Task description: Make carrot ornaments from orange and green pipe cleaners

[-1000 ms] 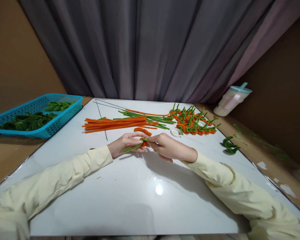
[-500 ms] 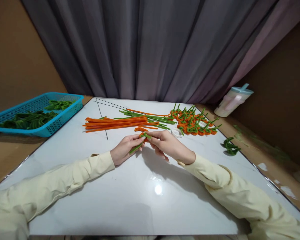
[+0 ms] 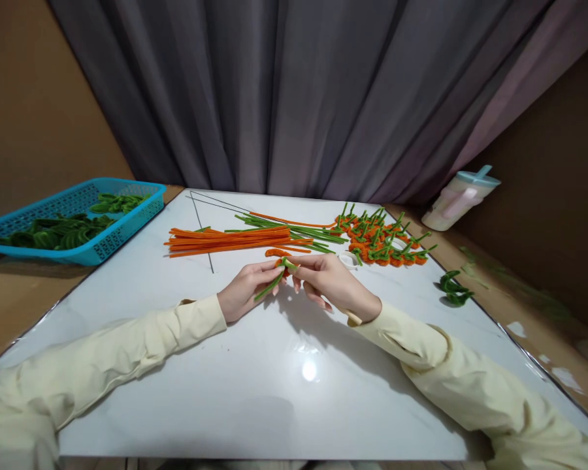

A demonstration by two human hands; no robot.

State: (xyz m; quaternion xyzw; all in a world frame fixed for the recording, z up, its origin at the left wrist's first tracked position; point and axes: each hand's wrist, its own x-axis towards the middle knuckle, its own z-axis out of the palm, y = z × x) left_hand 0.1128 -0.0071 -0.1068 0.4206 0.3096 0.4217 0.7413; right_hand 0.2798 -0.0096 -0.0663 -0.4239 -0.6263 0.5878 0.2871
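Between the fingertips of both hands is a small orange fuzzy piece with a green stem on it. My left hand is closed on the orange piece from the left, and the stem slants down across its fingers. My right hand pinches the green strip at the top of the piece. Just beyond the fingers lies a curved orange piece. Behind the hands are a bundle of orange fuzzy sticks and several green sticks. Many orange pieces with upright green stems sit to the right.
A blue basket with green leaf-like pieces stands at the left. Curled green pieces lie near the table's right edge. Beyond that edge stands a cup with a lid and straw. Thin dark wires lie at the back left.
Both hands stay at nearly the same spot. The fingers of my right hand have shifted slightly on the green strip, which now looks bent over the orange piece.
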